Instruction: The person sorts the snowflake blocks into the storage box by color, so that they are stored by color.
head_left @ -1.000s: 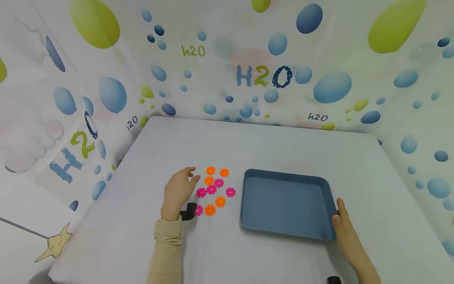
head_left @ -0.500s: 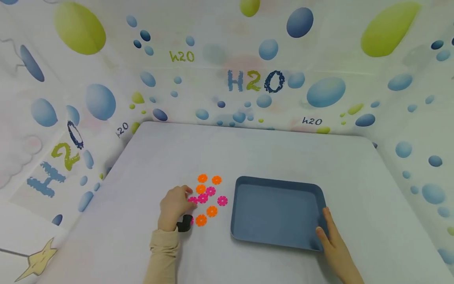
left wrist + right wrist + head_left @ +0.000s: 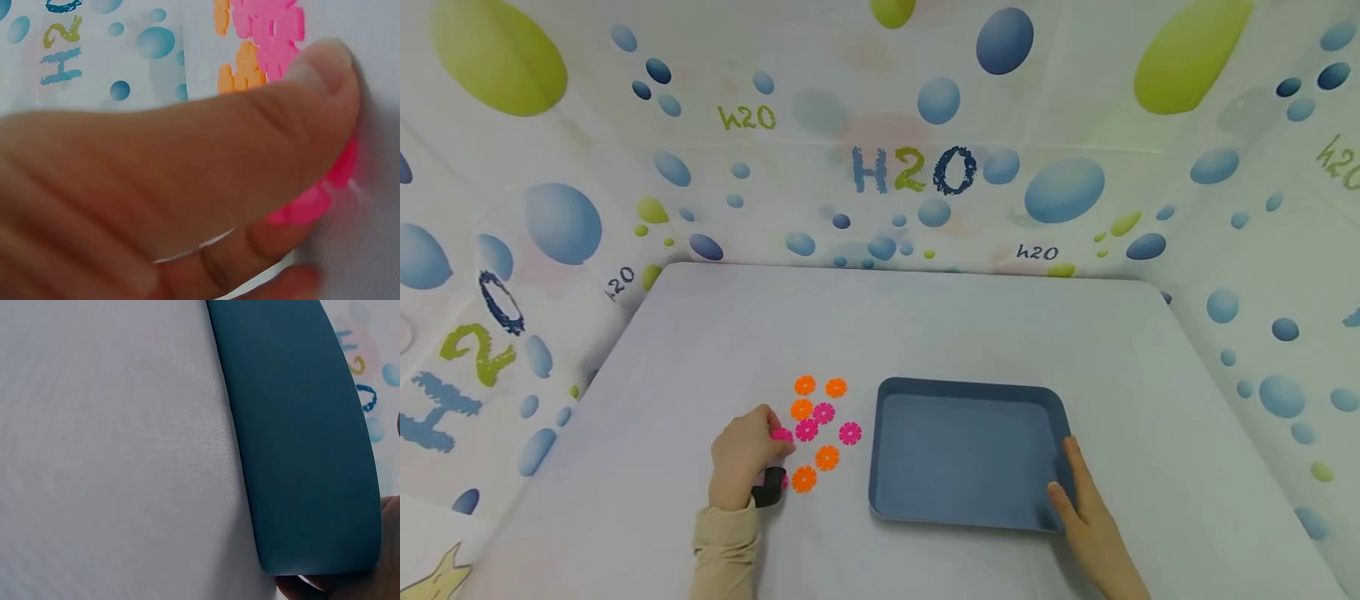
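Several pink and orange notched plastic discs, like small flowers, lie loosely grouped left of a blue-grey tray [image 3: 970, 450]. My left hand [image 3: 737, 458] is at the left side of the group, pinching a pink notched disc [image 3: 306, 206] between thumb and fingers close to the tabletop. Just right of it lies another pink disc [image 3: 807, 430], and an orange disc [image 3: 804, 479] is nearer me. My right hand [image 3: 1097, 533] holds the tray's right rim near its front corner, thumb over the inside and fingers outside. The right wrist view shows the tray's outer wall [image 3: 300, 437].
A white cloth covers the table [image 3: 910, 325]. Behind and beside it hang white curtains [image 3: 805, 175] printed with blue and green drops. A black strap piece [image 3: 769, 487] at my left wrist partly covers a pink disc.
My left hand has come down onto the pink disc and pinched it. The right thumb has moved over the tray's rim. The head view has shifted, so the scene sits further left.
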The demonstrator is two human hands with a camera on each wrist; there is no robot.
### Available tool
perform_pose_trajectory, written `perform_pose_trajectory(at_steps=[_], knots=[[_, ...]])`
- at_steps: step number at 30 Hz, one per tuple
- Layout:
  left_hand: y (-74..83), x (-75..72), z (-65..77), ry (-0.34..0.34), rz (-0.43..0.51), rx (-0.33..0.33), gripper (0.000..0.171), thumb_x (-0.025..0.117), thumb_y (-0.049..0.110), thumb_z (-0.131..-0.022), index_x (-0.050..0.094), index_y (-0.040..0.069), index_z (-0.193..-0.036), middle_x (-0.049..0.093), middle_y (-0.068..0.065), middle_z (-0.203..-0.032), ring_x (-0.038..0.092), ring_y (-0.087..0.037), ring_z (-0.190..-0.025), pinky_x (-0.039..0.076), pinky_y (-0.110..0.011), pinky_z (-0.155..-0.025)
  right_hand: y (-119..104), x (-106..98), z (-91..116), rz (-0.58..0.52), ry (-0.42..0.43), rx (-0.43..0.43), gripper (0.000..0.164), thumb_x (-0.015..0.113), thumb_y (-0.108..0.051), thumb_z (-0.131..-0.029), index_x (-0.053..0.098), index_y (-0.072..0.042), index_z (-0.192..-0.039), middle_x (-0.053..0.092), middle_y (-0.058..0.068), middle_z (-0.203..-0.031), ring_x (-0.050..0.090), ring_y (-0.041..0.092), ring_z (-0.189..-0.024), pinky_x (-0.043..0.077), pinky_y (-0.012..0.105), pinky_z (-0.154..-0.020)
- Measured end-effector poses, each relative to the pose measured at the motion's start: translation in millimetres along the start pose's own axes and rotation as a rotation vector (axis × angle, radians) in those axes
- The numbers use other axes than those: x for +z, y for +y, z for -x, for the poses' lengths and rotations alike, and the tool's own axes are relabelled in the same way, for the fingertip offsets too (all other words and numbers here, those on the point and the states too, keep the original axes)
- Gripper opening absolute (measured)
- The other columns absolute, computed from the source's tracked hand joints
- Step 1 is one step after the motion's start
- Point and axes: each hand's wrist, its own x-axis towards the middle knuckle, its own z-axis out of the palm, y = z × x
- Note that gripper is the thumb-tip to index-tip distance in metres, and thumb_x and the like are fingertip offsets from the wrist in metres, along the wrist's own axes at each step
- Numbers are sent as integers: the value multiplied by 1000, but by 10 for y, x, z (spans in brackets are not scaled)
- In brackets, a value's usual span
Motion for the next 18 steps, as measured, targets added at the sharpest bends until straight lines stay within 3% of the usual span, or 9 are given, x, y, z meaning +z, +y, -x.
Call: perform_pose_trajectory(at_steps=[9,14,18], knots=[[90,-60,-41,-97,11,93,17,74,24,-84,68,9,-88,61,2,-62,55,-15,-63,40,-28,-55,12,35,1,22,22,16,70,44,-21,-103,0,-16,-157,-6,19,-163,0,53,-145,11,76,-104],[405,-55,-134,-53,83,199,17,57,20,-96,67,6,-101,67,1,-69,55,-13,-61,40,-28,-57,21,37,6,27,28,22,70,44,-21,-103,-1,-18,-157,-6,17,-163,1,52,-145,12,76,-104],[755,-1,-208,-78,262,319,24,49,13,-100,63,5,-118,73,-6,-88,63,-18,-66,46,-27,-61,31,43,2,25,34,24,70,44,-21,-103,0,-18,-157,-5,17,-163,1,50,-146,12,75,-105]])
